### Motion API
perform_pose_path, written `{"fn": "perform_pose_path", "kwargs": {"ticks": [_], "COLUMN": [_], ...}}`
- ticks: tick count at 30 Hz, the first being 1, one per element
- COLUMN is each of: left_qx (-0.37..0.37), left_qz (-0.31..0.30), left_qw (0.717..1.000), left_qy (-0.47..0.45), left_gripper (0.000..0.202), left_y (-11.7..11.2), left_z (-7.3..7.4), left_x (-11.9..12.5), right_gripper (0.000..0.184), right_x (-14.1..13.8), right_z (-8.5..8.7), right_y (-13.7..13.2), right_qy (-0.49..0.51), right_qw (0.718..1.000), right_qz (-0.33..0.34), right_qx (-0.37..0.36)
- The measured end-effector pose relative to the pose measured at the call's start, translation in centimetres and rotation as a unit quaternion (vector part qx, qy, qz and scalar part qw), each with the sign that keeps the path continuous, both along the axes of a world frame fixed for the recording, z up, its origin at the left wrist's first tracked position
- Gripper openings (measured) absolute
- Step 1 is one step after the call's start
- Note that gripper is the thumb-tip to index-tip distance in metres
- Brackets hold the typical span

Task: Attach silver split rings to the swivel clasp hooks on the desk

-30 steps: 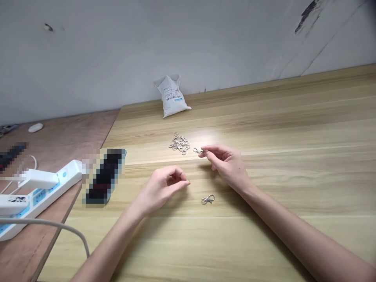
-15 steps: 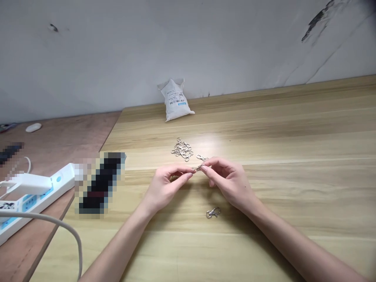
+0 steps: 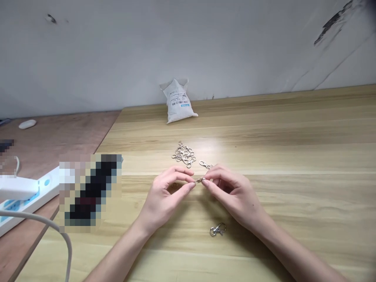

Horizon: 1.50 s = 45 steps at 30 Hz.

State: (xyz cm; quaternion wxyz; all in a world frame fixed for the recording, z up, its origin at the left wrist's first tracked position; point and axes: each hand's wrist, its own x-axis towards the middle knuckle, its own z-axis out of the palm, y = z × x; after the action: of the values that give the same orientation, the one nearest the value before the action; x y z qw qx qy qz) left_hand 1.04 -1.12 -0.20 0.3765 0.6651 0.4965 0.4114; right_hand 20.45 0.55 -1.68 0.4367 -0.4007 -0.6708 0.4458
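Note:
Between my two hands is a small metal clasp (image 3: 199,180), pinched at both ends. My left hand (image 3: 167,194) holds its left end between thumb and forefinger, with the other fingers loosely curved. The right end is in the thumb and fingertips of my right hand (image 3: 232,188). Fingertips cover much of it. Just beyond my right fingers lies another swivel lobster clasp (image 3: 205,164). A heap of several metal swivel clasps (image 3: 184,154) sits farther back. One more swivel clasp with a ring (image 3: 217,230) rests nearer me, below my right hand.
A white plastic packet (image 3: 179,103) stands against the wall at the back. On the left are a pixelated dark object (image 3: 92,192), a white power strip (image 3: 48,184) and a grey cable (image 3: 63,231). A white oval item (image 3: 27,124) lies on the brown surface.
The view has shifted slightly, so the clasps and hands appear lower. My left fingers have opened a little around the held clasp, and a ring-like piece shows behind my left thumb.

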Motion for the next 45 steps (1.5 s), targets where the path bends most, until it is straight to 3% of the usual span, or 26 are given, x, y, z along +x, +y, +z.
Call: {"fn": "perform_pose_path", "kwargs": {"ticks": [5, 17, 28, 36, 45], "left_qx": [-0.022, -0.019, -0.041, -0.047, -0.044], "left_qz": [0.011, -0.002, -0.011, -0.028, -0.03], "left_qw": [0.999, 0.999, 0.997, 0.995, 0.995], "left_qy": [0.031, 0.043, 0.062, 0.079, 0.08], "left_gripper": [0.006, 0.007, 0.01, 0.009, 0.009], "left_y": [-0.2, -0.4, -0.3, -0.3, -0.5], "left_z": [-0.4, -0.3, -0.1, 0.1, 0.2], "left_x": [-0.1, 0.2, 0.2, 0.2, 0.3], "right_gripper": [0.012, 0.011, 0.015, 0.012, 0.014], "right_x": [0.6, -0.1, 0.0, -0.4, -0.4], "right_z": [0.0, 0.0, 0.2, 0.1, 0.4], "right_y": [0.2, -0.5, -0.6, -0.8, -0.7], "right_qy": [-0.089, -0.003, -0.046, -0.037, -0.062], "right_qw": [0.992, 0.999, 0.99, 0.992, 0.979], "right_qz": [0.0, -0.019, -0.03, -0.068, -0.074], "right_qx": [0.093, 0.033, 0.133, 0.104, 0.18]}}
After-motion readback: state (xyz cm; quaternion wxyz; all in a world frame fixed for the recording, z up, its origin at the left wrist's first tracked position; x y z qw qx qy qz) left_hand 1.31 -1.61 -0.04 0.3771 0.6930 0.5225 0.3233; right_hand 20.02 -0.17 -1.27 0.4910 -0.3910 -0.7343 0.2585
